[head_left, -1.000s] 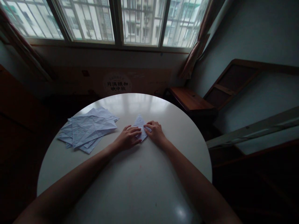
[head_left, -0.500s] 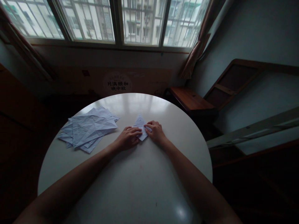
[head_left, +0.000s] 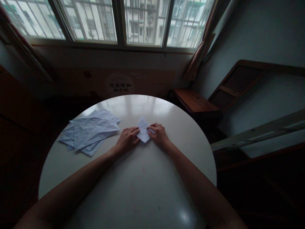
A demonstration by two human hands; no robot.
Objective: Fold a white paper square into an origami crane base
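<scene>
A small folded piece of white paper [head_left: 143, 132], kite-shaped with its tip pointing away from me, lies on the round white table [head_left: 133, 184]. My left hand [head_left: 127, 140] rests at the paper's left edge with curled fingers pressing on that edge. My right hand [head_left: 159, 135] sits at the paper's right edge, its fingers bent and pinching or pressing the paper there. The paper's middle shows between the two hands.
A loose pile of creased white sheets [head_left: 89, 132] lies on the table to the left. Behind the table are a window [head_left: 107, 22] and a cardboard panel with printed characters [head_left: 119, 86]. A wooden bench [head_left: 194, 103] and dark furniture stand at the right.
My left hand has slid left off the middle of the folded paper to its left edge, uncovering more of it. The right hand has stayed in place.
</scene>
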